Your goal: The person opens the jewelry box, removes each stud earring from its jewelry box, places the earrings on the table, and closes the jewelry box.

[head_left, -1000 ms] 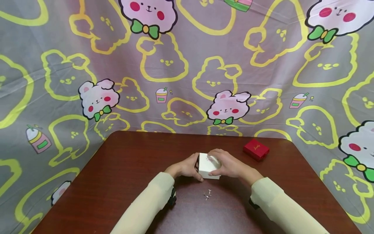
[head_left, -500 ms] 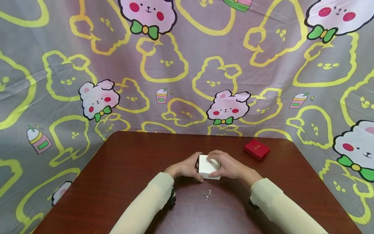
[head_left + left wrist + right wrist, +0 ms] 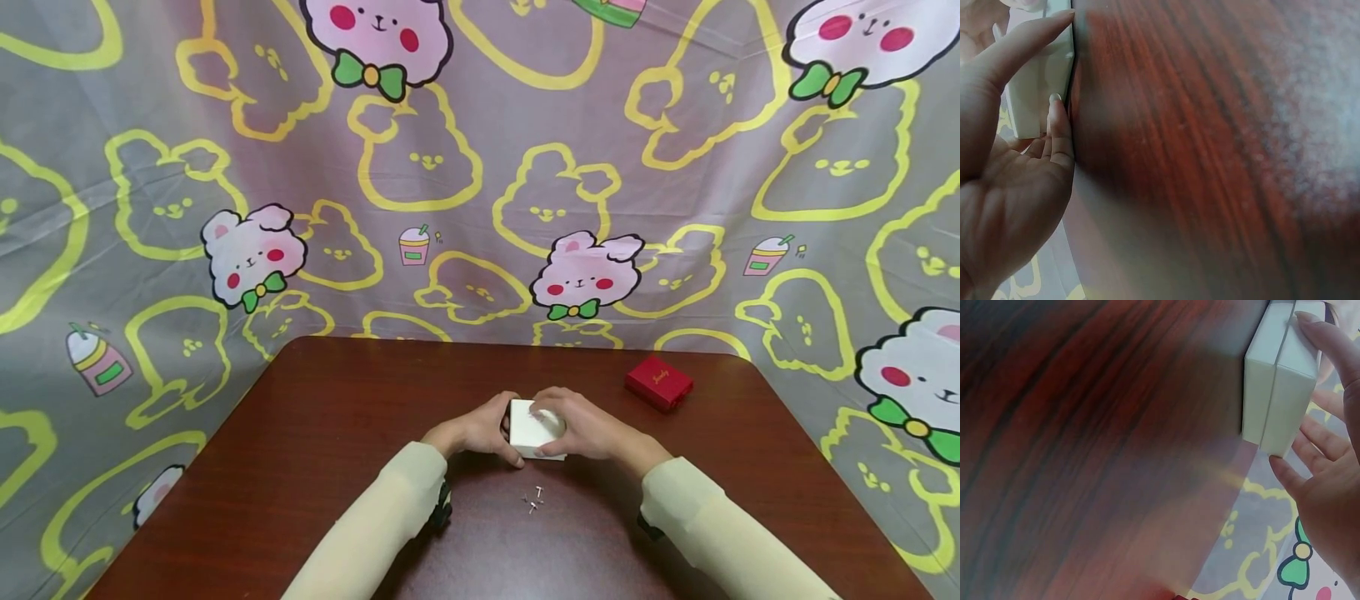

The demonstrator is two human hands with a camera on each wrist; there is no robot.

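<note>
A small white lidded box [image 3: 531, 429] stands on the table between my two hands. My left hand [image 3: 482, 427] holds its left side, thumb along the near face, and the left wrist view shows fingers curving round the box [image 3: 1029, 103]. My right hand [image 3: 583, 423] grips the lid from the right and above, thumb at the near side and fingers over the far side. In the right wrist view the lid sits on the base of the box [image 3: 1282, 381], with a thin seam between them. Several small T-shaped metal pieces [image 3: 533, 503] lie just in front of the box. The box's inside is hidden.
A red box [image 3: 659, 383] with gold lettering sits at the back right of the dark brown wooden table [image 3: 360, 392]. A patterned cloth [image 3: 465, 167] hangs behind and around the table.
My right hand and the lid have come down slightly, so the box looks lower. My left hand stays nearly still, and the metal pieces and red box have not moved.
</note>
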